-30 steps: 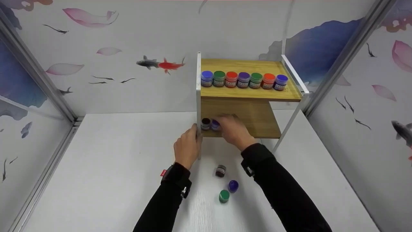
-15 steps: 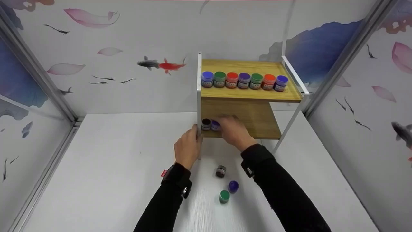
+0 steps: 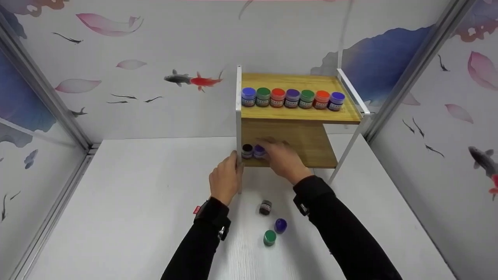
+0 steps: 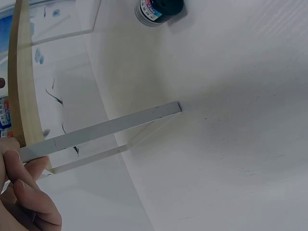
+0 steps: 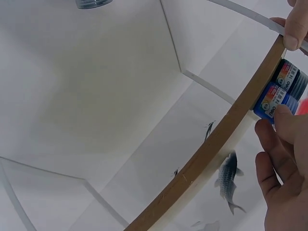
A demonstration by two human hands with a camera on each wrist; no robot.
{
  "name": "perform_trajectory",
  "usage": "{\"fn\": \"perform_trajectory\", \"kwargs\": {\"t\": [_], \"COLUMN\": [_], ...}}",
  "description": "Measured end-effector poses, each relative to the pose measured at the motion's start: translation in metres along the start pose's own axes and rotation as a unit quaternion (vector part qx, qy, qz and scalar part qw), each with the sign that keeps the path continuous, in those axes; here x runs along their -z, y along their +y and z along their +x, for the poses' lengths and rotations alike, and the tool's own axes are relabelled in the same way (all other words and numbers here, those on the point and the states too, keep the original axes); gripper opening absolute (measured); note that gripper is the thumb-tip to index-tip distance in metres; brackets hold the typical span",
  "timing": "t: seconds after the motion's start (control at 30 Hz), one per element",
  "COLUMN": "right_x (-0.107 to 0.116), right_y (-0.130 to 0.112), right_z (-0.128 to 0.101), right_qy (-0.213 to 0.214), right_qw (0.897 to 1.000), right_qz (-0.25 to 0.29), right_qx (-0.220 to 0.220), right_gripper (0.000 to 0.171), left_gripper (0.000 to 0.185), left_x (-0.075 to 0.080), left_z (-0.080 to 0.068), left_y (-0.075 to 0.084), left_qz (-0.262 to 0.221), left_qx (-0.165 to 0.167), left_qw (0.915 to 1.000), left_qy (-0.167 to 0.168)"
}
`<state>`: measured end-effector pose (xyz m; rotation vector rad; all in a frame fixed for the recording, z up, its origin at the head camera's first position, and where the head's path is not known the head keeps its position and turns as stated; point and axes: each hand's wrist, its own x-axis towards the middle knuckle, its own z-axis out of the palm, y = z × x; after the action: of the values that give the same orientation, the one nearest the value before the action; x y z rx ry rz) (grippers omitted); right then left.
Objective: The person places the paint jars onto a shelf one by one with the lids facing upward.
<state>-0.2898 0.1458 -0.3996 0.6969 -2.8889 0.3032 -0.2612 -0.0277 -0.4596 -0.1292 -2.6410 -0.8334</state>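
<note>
**Small paint jars, a light shelf, and two hands at its lower board**

The left hand [image 3: 225, 179] curls around the white front post [image 3: 238, 128] of the wooden shelf [image 3: 295, 112], steadying it where the lower board meets the frame. The right hand [image 3: 283, 158] reaches onto the lower board [image 3: 311, 149], its fingers at a purple-lidded jar [image 3: 259, 151] that stands just beside a dark-lidded jar [image 3: 247, 150] by the post. From the head view I cannot tell whether the fingers pinch the jar or only touch it; in the right wrist view they lie against its label, loosely bent.

These jars look small, stiff and light, with smooth plastic sides and ribbed lids. I judge the lid rim the surest place to pinch, from above or from both sides; the labelled wall may slip. They would tip easily if nudged, standing so close together.

Seven more jars [image 3: 292, 97] line the top board. On the table [image 3: 116, 217] near the wrists stand three loose ones: a dark jar [image 3: 265, 207], a blue jar [image 3: 280, 225] and a green jar [image 3: 269, 237], a little apart.
</note>
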Motion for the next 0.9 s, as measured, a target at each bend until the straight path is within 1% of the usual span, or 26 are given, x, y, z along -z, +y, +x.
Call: {"fn": "perform_trajectory", "kwargs": {"t": [0.23, 0.33, 0.5, 0.67, 0.8, 0.9], "right_x": [0.004, 0.006, 0.007, 0.004, -0.002, -0.009], "right_y": [0.006, 0.008, 0.011, 0.013, 0.013, 0.012], "right_z": [-0.011, -0.015, -0.023, -0.034, -0.043, -0.05], "right_qy": [0.042, 0.047, 0.041, 0.032, 0.03, 0.024], "right_qw": [0.999, 0.999, 0.998, 0.995, 0.993, 0.992], "right_qz": [0.006, 0.009, 0.042, 0.08, 0.079, 0.068], "right_qx": [0.014, 0.02, 0.021, 0.049, 0.082, 0.102], "right_gripper": [0.043, 0.039, 0.03, 0.023, 0.018, 0.018], "left_gripper": [0.011, 0.011, 0.011, 0.013, 0.011, 0.012], "left_x": [0.0, 0.0, 0.0, 0.001, 0.001, 0.001], "left_z": [0.0, 0.0, 0.0, 0.0, -0.001, -0.002], "left_y": [0.001, 0.0, 0.0, 0.0, 0.0, 0.001], "left_qz": [-0.002, -0.002, -0.003, -0.002, -0.003, -0.006], "left_qx": [-0.001, 0.001, 0.008, 0.007, -0.002, -0.007], "left_qw": [1.0, 1.0, 0.9999, 1.0, 1.0, 0.9999], "left_qy": [-0.002, -0.004, -0.007, -0.006, 0.002, 0.008]}}
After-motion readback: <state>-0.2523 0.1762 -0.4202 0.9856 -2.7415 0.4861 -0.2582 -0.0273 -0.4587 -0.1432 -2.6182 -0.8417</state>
